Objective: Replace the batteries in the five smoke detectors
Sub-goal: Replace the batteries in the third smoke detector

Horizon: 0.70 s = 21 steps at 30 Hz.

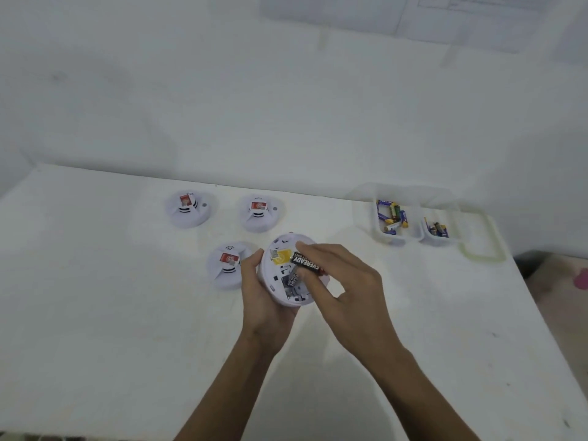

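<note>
The left hand (261, 291) curls round the rim of an upturned smoke detector (283, 281) and holds it just above the white table (127, 313). The right hand (346, 281) pinches a black battery (307, 265) between thumb and fingers at the detector's open back. A near detector (227, 265) sits on the table just beside the left hand, with a back-left detector (188, 208) and a back-right detector (260, 212) behind it. Well apart to the right, clear tubs (394, 240) hold loose batteries (393, 216).
</note>
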{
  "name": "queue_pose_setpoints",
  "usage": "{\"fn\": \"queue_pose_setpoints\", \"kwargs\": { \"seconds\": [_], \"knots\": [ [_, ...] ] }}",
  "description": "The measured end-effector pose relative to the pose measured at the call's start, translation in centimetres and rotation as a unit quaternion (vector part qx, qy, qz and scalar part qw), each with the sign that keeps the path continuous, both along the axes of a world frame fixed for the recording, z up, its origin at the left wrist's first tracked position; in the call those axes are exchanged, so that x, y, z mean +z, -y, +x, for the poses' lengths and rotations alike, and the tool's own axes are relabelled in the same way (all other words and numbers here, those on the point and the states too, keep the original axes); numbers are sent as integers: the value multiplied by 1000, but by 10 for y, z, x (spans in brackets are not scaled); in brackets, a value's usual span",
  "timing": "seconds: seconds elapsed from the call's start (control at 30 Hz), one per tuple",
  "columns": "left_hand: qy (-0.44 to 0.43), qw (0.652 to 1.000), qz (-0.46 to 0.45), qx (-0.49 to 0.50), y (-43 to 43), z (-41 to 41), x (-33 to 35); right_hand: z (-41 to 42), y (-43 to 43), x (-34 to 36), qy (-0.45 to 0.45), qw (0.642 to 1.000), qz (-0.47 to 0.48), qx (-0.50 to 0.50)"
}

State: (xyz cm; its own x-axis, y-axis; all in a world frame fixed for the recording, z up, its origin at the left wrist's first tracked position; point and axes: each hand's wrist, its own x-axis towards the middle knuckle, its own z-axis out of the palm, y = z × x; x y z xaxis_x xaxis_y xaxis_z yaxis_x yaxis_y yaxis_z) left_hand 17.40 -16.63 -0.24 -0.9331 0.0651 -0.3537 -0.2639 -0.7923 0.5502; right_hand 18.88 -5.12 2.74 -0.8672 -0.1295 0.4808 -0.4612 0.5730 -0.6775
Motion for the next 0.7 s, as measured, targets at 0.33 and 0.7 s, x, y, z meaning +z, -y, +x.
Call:
{"fn": "queue_pose_setpoints", "kwargs": {
  "seconds": [0.33, 0.7],
  "knots": [
    [-10, 1000, -7, -23, 13, 8, 3, 2, 24, -3, 25, 999, -30, -14],
    [52, 997, -24, -61, 26, -15, 16, -17, 14, 6, -53, 996, 48, 43]
  ]
}}
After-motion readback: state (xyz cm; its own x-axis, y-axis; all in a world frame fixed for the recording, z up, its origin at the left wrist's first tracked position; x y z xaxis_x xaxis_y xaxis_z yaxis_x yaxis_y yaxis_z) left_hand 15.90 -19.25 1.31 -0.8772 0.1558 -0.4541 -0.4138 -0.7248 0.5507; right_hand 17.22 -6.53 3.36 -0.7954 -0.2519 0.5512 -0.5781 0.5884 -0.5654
